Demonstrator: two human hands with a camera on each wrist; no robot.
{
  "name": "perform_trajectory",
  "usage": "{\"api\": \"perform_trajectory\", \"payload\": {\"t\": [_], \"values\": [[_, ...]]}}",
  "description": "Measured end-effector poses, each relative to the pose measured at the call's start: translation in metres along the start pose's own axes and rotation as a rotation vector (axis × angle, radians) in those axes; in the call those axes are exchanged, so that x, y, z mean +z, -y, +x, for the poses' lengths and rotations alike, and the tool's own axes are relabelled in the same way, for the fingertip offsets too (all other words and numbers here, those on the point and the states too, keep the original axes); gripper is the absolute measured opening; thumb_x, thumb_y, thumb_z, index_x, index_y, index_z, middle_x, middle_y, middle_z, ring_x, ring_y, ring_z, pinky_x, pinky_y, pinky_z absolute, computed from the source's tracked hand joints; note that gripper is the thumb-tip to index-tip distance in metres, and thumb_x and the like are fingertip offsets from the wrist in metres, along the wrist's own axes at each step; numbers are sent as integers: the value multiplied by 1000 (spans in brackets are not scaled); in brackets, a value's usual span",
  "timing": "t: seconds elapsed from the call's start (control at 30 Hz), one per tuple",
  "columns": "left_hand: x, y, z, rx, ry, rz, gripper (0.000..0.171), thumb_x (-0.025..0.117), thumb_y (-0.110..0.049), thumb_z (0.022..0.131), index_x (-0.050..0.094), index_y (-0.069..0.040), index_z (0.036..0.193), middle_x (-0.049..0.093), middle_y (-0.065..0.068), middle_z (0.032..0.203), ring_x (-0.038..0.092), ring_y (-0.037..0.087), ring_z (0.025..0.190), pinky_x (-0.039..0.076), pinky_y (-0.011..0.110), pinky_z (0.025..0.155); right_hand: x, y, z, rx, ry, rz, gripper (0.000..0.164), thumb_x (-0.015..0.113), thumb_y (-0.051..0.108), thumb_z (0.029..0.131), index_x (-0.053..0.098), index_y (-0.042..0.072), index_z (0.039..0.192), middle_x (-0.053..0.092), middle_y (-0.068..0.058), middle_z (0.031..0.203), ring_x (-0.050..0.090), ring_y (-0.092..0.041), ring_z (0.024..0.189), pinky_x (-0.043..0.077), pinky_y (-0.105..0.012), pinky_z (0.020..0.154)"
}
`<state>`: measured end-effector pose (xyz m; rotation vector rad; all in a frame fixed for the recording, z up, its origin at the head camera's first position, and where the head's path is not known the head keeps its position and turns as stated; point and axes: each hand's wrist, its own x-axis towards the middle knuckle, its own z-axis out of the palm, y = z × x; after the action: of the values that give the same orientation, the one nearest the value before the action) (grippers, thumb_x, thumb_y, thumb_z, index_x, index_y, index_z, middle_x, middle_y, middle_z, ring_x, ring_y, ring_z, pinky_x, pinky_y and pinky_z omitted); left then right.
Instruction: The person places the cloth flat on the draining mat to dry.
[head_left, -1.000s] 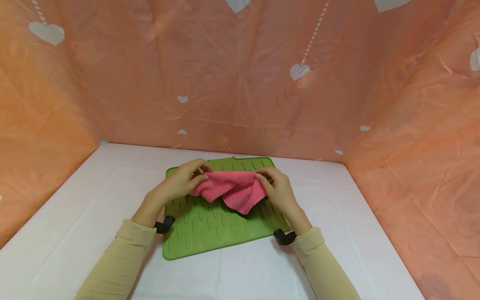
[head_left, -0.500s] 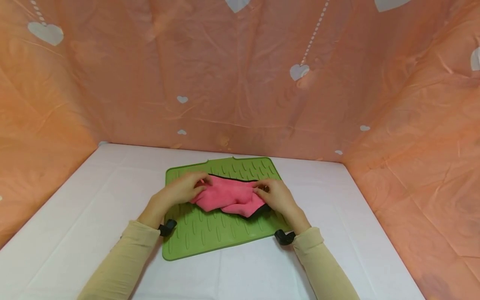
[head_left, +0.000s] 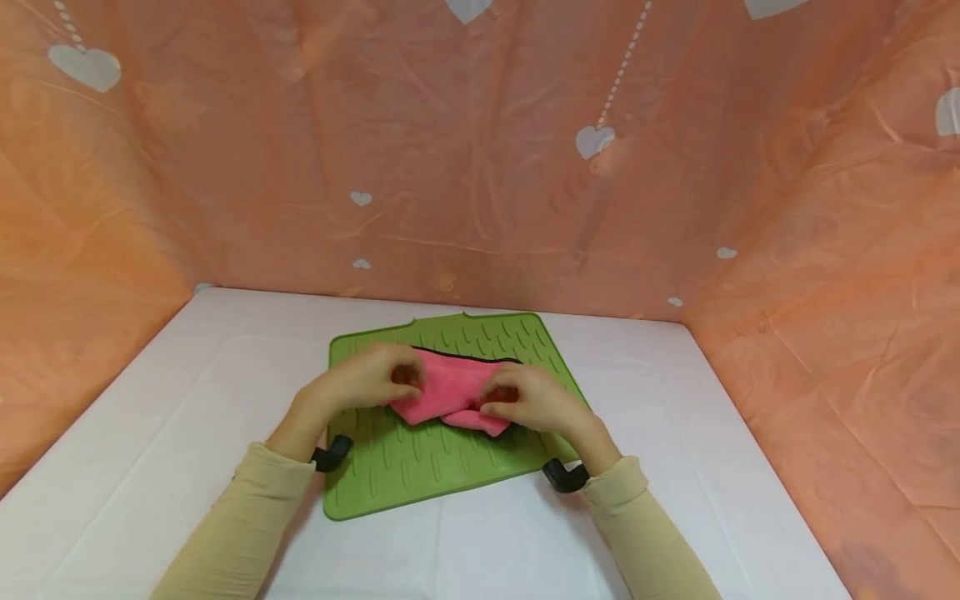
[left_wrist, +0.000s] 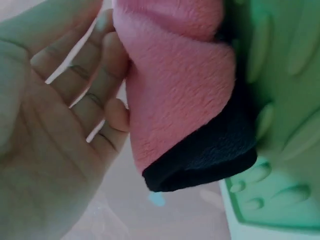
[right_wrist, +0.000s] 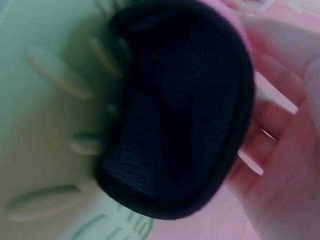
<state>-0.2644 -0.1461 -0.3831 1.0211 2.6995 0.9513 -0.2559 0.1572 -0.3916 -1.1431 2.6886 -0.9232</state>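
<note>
A pink fuzzy cloth with a dark back and dark edging lies bunched across the green ribbed mat. My left hand is at its left part, fingers bent and thumb close to the index fingertip, pinching the pink side. On the right, my right hand pinches a fold with curved fingers; both hands are blurred in the head view. In the left wrist view the other fingers lie loosely beside the rolled end of the cloth. The right wrist view shows the dark back of the cloth; the thumb and index fingertips are hidden there.
The mat lies at a slant on a white-covered table. Orange sheets with pale hearts, such as the back sheet, stand behind it and on both sides. Each wrist wears a black camera mount, like the left mount.
The cloth has come down and toward me, its dark far edge now showing. My right hand has just shifted left over the pink side; my left fingers have curled in further.
</note>
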Motion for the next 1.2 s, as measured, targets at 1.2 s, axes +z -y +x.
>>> {"api": "perform_trajectory", "payload": {"t": [1.2], "values": [[-7,5,-6,-20,24,-128,4,72,-9,97,68,-10,96,66,1,96,61,17,87,52,34,78,-13,-14,-7,71,-82,178,12,78,19,96,78,13,105,73,5,97,65,-13,88,55,-30,79]]}}
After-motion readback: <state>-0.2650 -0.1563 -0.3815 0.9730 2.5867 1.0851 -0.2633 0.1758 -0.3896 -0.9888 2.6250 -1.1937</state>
